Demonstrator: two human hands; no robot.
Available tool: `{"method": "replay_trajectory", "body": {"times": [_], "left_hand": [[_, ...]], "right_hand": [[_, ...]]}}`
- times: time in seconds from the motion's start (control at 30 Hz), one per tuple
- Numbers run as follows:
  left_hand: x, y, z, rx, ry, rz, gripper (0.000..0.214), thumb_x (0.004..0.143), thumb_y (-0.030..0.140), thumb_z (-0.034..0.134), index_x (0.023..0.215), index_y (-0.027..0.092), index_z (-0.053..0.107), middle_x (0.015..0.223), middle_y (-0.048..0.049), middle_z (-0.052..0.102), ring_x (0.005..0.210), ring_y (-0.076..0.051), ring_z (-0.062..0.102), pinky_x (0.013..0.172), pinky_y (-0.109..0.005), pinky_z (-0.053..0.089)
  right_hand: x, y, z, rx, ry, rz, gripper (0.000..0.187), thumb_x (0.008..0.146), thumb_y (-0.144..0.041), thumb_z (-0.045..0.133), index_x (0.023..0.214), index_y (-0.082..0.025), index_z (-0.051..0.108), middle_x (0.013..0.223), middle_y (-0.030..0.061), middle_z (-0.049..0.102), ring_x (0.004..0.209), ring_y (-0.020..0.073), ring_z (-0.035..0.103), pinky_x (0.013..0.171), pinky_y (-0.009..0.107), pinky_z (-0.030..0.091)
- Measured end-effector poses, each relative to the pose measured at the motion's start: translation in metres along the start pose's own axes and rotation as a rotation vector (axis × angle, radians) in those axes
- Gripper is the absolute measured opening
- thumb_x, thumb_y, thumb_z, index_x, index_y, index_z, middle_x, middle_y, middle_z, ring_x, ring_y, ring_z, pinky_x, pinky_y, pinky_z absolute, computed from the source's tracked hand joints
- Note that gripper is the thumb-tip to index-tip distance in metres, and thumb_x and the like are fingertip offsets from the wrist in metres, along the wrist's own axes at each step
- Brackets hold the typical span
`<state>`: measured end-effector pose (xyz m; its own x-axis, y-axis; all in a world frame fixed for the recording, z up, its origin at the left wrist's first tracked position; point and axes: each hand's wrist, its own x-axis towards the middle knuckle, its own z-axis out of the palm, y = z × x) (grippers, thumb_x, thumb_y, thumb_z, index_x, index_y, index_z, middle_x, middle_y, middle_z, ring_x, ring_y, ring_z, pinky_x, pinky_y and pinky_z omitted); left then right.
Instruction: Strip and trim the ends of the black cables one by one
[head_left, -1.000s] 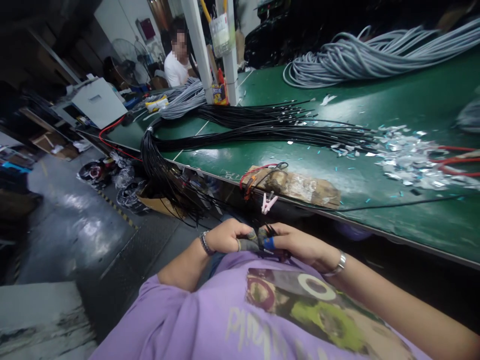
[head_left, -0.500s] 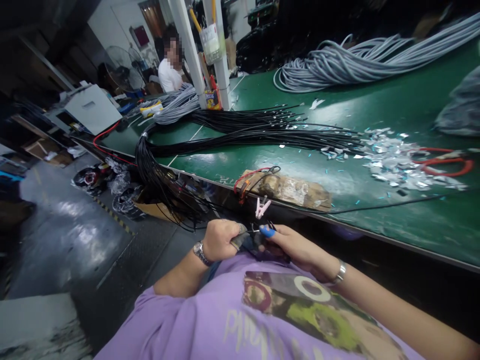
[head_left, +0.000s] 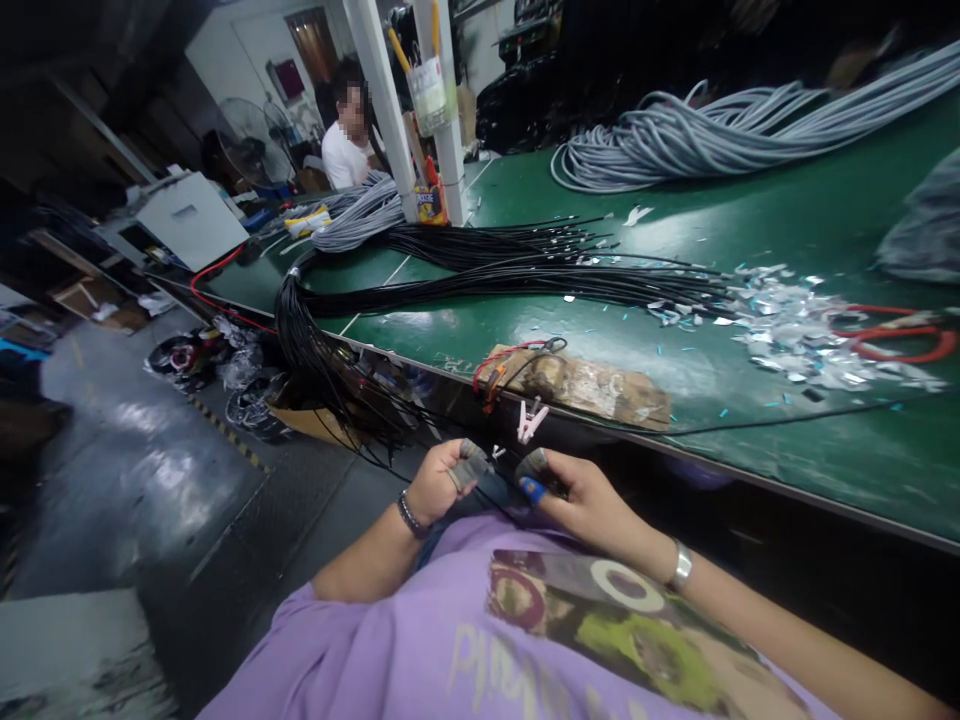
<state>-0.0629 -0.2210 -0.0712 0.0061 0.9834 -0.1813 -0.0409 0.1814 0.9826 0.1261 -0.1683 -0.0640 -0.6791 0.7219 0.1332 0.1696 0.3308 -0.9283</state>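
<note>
My left hand (head_left: pixel 448 480), with grey covers on its fingertips, is closed in a pinch on a thin black cable (head_left: pixel 495 503). Small white bits (head_left: pixel 497 452) show just beyond its fingertips. Close by on the right, my right hand (head_left: pixel 577 492) has its fingers curled, a blue cover on the thumb and a grey one on the index finger. Whatever lies between those fingers is dark and hard to make out. A pale pink clothespin (head_left: pixel 531 422) hangs at the bench edge just above both hands.
On the green bench (head_left: pixel 450 335) lie bundled black cables (head_left: pixel 480 287), a grey cable coil (head_left: pixel 675 140), white and foil scraps (head_left: pixel 802 330) and red-handled scissors (head_left: pixel 900 340). A worn wooden block (head_left: pixel 592 385) sits at the edge. Another person (head_left: pixel 346 150) sits at the back left.
My hands have drawn slightly apart, and the pale strand between them no longer shows. The right index finger has lifted from the thumb; white bits now appear by my left fingertips.
</note>
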Motion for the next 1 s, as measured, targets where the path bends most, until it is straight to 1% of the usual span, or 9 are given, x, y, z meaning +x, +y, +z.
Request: {"method": "replay_trajectory", "body": {"times": [0.1, 0.23, 0.33, 0.5, 0.6, 0.67, 0.73, 0.87, 1.0], "left_hand": [[0.0, -0.002, -0.002, -0.113, -0.119, -0.106, 0.059, 0.053, 0.068, 0.074, 0.061, 0.015, 0.049, 0.039, 0.0085, 0.037, 0.033, -0.002, 0.025, 0.036, -0.019, 0.016], [-0.002, -0.007, -0.004, -0.167, -0.268, -0.215, 0.059, 0.05, 0.065, 0.077, 0.059, 0.014, 0.049, 0.039, 0.008, 0.038, 0.034, -0.001, 0.025, 0.038, -0.019, 0.015], [-0.001, -0.007, -0.006, -0.159, -0.35, -0.248, 0.058, 0.048, 0.062, 0.08, 0.057, 0.012, 0.051, 0.042, 0.0068, 0.041, 0.038, -0.002, 0.03, 0.041, -0.018, 0.021], [0.012, 0.006, -0.009, 0.033, -0.62, -0.228, 0.058, 0.043, 0.062, 0.081, 0.059, 0.01, 0.062, 0.054, 0.0005, 0.056, 0.054, -0.009, 0.048, 0.056, -0.022, 0.041], [0.022, 0.015, -0.008, 0.229, -0.731, -0.105, 0.047, 0.05, 0.053, 0.083, 0.063, 0.01, 0.067, 0.059, -0.0001, 0.061, 0.058, -0.009, 0.05, 0.06, -0.02, 0.042], [0.027, 0.02, -0.009, 0.289, -0.754, -0.035, 0.044, 0.055, 0.051, 0.082, 0.065, 0.011, 0.068, 0.062, -0.0014, 0.063, 0.06, -0.01, 0.052, 0.061, -0.019, 0.042], [0.031, 0.022, -0.012, 0.3, -0.728, 0.012, 0.044, 0.06, 0.053, 0.078, 0.067, 0.011, 0.069, 0.064, -0.0035, 0.064, 0.061, -0.011, 0.054, 0.062, -0.02, 0.044], [0.035, 0.024, -0.019, 0.24, -0.541, 0.102, 0.051, 0.063, 0.059, 0.073, 0.069, 0.009, 0.069, 0.065, -0.0061, 0.065, 0.061, -0.012, 0.055, 0.062, -0.022, 0.046], [0.041, 0.022, -0.018, 0.159, -0.35, 0.151, 0.054, 0.059, 0.062, 0.075, 0.065, 0.009, 0.067, 0.057, -0.0023, 0.06, 0.052, -0.008, 0.049, 0.054, -0.021, 0.042]], "right_hand": [[-0.002, 0.007, 0.002, -0.206, 0.084, -0.17, 0.014, 0.079, -0.023, 0.053, 0.09, -0.019, 0.062, 0.076, 0.0043, 0.067, 0.065, 0.0156, 0.059, 0.06, 0.026, 0.047], [-0.001, 0.008, 0.001, -0.36, -0.069, -0.401, 0.029, 0.075, -0.01, 0.049, 0.099, -0.019, 0.063, 0.089, 0.0082, 0.069, 0.071, 0.0164, 0.062, 0.062, 0.025, 0.047], [0.003, 0.002, -0.004, -0.308, -0.196, -0.451, 0.03, 0.073, -0.004, 0.045, 0.092, -0.019, 0.063, 0.091, 0.0085, 0.067, 0.073, 0.0156, 0.061, 0.064, 0.025, 0.046], [0.014, -0.007, -0.013, 0.109, -0.563, -0.141, 0.012, 0.079, -0.017, 0.051, 0.07, -0.016, 0.06, 0.068, -0.0002, 0.054, 0.064, 0.0125, 0.049, 0.062, 0.025, 0.041], [0.019, -0.002, -0.019, 0.318, -0.763, 0.153, 0.024, 0.072, -0.034, 0.067, 0.062, -0.014, 0.057, 0.06, -0.0041, 0.047, 0.057, 0.0094, 0.041, 0.056, 0.023, 0.037], [0.02, 0.005, -0.026, 0.391, -0.723, 0.263, 0.03, 0.066, -0.04, 0.073, 0.061, -0.014, 0.059, 0.057, -0.0048, 0.046, 0.054, 0.0082, 0.038, 0.052, 0.022, 0.033], [0.018, 0.012, -0.032, 0.454, -0.562, 0.33, 0.034, 0.063, -0.044, 0.075, 0.062, -0.014, 0.06, 0.055, -0.0046, 0.048, 0.05, 0.0068, 0.035, 0.046, 0.021, 0.026], [0.015, 0.022, -0.034, 0.613, -0.17, 0.419, 0.046, 0.066, -0.062, 0.069, 0.063, -0.017, 0.057, 0.048, -0.0058, 0.044, 0.04, 0.0046, 0.021, 0.039, 0.022, 0.012], [0.024, 0.02, -0.021, 0.649, -0.047, 0.444, 0.06, 0.069, -0.078, 0.052, 0.066, -0.018, 0.058, 0.037, -0.01, 0.027, 0.038, 0.0066, 0.017, 0.039, 0.023, 0.015]]}}
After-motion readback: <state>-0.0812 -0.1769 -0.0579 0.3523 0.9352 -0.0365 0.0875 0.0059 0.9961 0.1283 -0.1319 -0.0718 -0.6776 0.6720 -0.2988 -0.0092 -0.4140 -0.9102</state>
